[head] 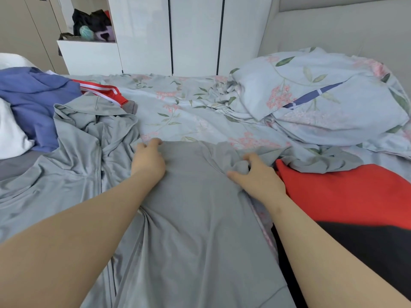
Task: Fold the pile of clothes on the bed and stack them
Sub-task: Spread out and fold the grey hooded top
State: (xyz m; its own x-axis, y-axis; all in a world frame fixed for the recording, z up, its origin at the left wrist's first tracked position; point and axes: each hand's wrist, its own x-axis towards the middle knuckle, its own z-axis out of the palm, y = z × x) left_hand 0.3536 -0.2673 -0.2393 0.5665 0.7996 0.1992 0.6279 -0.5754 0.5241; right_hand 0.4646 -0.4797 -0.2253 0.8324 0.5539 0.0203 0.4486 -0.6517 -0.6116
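Midway through folding the thin grey stretchy garment (195, 207) spread on the floral-sheeted bed (189, 112), my left hand (148, 162) grips its far edge and my right hand (255, 174) pinches bunched cloth, so next I probably must smooth it, then fold.

Smooth, matt grey cloth garment (195, 207) (thin, creased); glossy white wardrobe doors (195, 30) behind.

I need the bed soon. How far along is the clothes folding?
No finished stack shows. In hand: the left hand and right hand grip the top of a dark grey jersey garment spread flat. Still to do: the crumpled light grey zipped jacket, blue top, red white-striped garment, white cloth. Whether the red-and-black garment is folded is unclear.
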